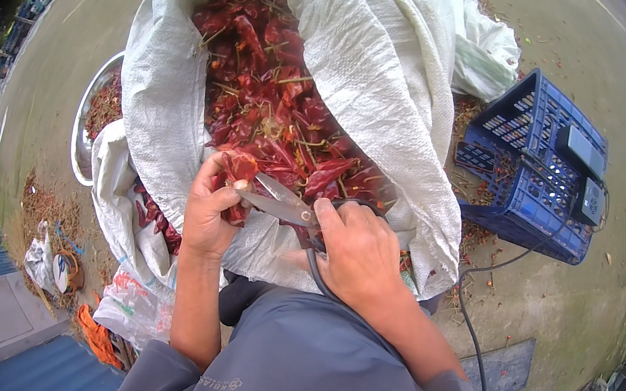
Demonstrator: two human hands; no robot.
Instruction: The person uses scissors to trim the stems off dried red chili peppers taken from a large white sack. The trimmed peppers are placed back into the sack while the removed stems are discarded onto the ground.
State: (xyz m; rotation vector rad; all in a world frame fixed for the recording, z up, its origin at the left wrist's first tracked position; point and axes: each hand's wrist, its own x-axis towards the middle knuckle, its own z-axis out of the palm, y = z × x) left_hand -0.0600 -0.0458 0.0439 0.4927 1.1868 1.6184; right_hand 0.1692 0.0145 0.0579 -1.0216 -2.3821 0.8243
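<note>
Dried red chili peppers (pixel 263 81), many with stems, fill a large white woven sack (pixel 372 62) that gapes in front of me. At its near edge my left hand (pixel 215 204) pinches a dried red chili (pixel 240 168) between thumb and fingers. My right hand (pixel 360 247) grips a pair of scissors (pixel 281 202) with dark handles. Their blades are parted and point left, with the tips close to my left thumb and the chili. Part of the scissors' handles is hidden by my right fingers.
An overturned blue plastic crate (pixel 558 174) at right carries small devices and a cable (pixel 467 277). At left are a metal basin (pixel 81 125) of red bits, a smaller sack (pixel 115 187) of chilies and a plastic bag (pixel 132 308). Cut stems (pixel 37 211) litter the ground.
</note>
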